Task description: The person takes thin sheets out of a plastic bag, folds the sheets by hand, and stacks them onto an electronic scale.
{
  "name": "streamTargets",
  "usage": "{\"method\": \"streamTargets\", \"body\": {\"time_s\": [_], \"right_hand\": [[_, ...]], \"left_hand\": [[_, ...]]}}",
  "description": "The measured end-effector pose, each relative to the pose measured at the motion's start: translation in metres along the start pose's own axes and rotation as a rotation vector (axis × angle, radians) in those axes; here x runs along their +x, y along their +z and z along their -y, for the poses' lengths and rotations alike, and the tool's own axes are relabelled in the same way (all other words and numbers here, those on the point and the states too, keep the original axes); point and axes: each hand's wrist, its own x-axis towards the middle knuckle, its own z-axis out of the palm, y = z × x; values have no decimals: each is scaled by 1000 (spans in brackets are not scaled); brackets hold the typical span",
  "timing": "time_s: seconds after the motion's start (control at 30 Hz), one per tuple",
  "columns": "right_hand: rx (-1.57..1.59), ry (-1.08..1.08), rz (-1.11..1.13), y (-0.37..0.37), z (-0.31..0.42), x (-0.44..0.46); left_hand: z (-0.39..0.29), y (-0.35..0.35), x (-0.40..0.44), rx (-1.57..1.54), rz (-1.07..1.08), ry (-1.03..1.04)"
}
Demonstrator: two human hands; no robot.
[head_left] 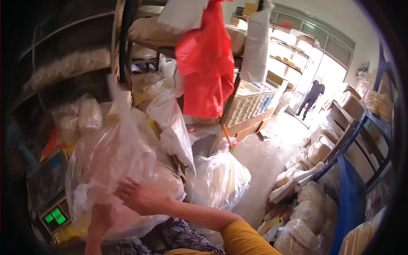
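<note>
A large clear plastic bag (pixel 127 153) with pinkish contents stands in front of me, its loose top pulled up into a thin, motion-blurred twist. My left hand (pixel 103 214) is closed on the bag's near side; its fingertips are hidden. Just to its right, my right hand (pixel 138 197) lies against the plastic with its fingers stretched out and apart. Left of the bag is a scale display (pixel 55 218) with lit green panels. A second clear bag (pixel 221 180), holding pale contents, sits on the floor to the right.
A red plastic bag (pixel 206 63) and a white bag (pixel 256 46) hang from the rack ahead. Behind them stands a white crate (pixel 250 102). Bagged goods (pixel 306 212) line the blue rack (pixel 348 199) at right. A person (pixel 312 95) stands by the bright doorway along the aisle floor (pixel 255 170).
</note>
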Motion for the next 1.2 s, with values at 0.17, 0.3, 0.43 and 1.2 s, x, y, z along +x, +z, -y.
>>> {"method": "streamTargets", "body": {"time_s": [0.17, 0.3, 0.43, 1.2], "right_hand": [[-123, 355, 660, 5, -19, -25], [-177, 700, 607, 4, -57, -133], [-58, 863, 411, 153, -159, -340], [681, 1220, -308, 10, -94, -123]], "left_hand": [[-9, -4, -57, -703, 104, 186], [21, 115, -122, -676, 89, -276], [-14, 176, -168, -767, 281, -375], [-18, 98, -130, -1406, -454, -523]]}}
